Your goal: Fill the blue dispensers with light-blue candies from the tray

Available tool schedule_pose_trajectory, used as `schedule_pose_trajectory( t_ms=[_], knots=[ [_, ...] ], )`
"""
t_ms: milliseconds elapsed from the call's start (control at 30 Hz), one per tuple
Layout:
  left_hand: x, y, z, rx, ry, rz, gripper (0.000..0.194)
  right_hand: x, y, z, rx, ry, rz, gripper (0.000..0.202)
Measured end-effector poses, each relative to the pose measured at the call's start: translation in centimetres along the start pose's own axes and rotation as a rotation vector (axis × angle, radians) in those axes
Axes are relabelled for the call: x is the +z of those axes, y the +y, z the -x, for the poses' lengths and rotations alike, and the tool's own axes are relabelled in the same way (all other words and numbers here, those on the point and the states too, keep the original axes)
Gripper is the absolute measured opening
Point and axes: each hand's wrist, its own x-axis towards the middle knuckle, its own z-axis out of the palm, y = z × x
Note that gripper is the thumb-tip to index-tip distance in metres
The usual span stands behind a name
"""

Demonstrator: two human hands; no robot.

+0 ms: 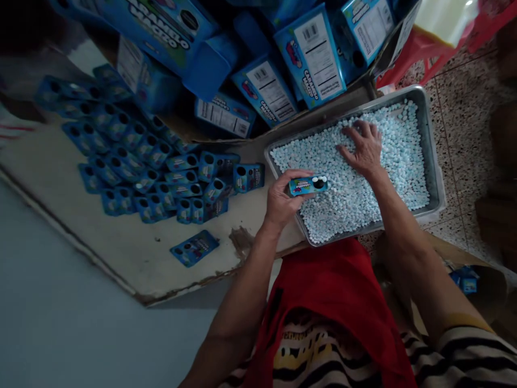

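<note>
small blue box (pixel 308 185) in the left hand (pixel 280 200), over pale candies (pixel 351 202)

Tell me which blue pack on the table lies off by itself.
The pack lying left of the left forearm, toward the table's near edge. A clear gap separates it from the cluster, where the others crowd together.

"CARAMELO MACIZO" on held box (pixel 308 185), larger cartons (pixel 311 56)

One camera sits on the person's head, facing forward and down. It sees the tray (pixel 432 156) from above, quite near, and the apron (pixel 323 275) below.
</note>
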Motion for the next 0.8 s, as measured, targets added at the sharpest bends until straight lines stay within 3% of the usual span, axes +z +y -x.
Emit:
schedule_pose_trajectory(
  t_ms=[100,167,267,400,467,567,667,800],
  knots=[
    [0.2,-0.8,0.2,-0.019,0.079,0.055,0.037,1.7,0.8,1.0,0.074,0.076,0.026,0.044],
    [0.3,-1.0,0.3,-0.029,0.123,0.036,0.037,2.2,0.9,2.2,0.181,0.169,-0.089,0.04],
    [0.2,-0.5,0.4,-0.034,0.126,-0.054,0.036,2.0,0.7,3.6,0.394,0.24,-0.508,0.039],
    [0.4,0.7,0.3,-0.044,0.071,-0.214,0.037,1.8,-1.6,5.3,0.603,0.117,-1.107,0.045],
    [0.6,1.2,0.1,-0.013,0.052,-0.275,0.038,1.8,-3.9,6.2,0.595,0.038,-1.277,0.047],
    [1.1,1.8,-0.1,0.035,0.034,-0.316,0.039,1.8,-8.2,7.4,0.457,0.017,-1.399,0.046],
    [1.2,2.2,-0.1,0.034,0.038,-0.308,0.04,1.5,-11.6,8.1,0.282,0.092,-1.368,0.047],
    [1.4,2.5,0.2,0.034,0.047,-0.279,0.041,0.9,-13.7,8.5,0.165,0.152,-1.211,0.049]
  ],
)
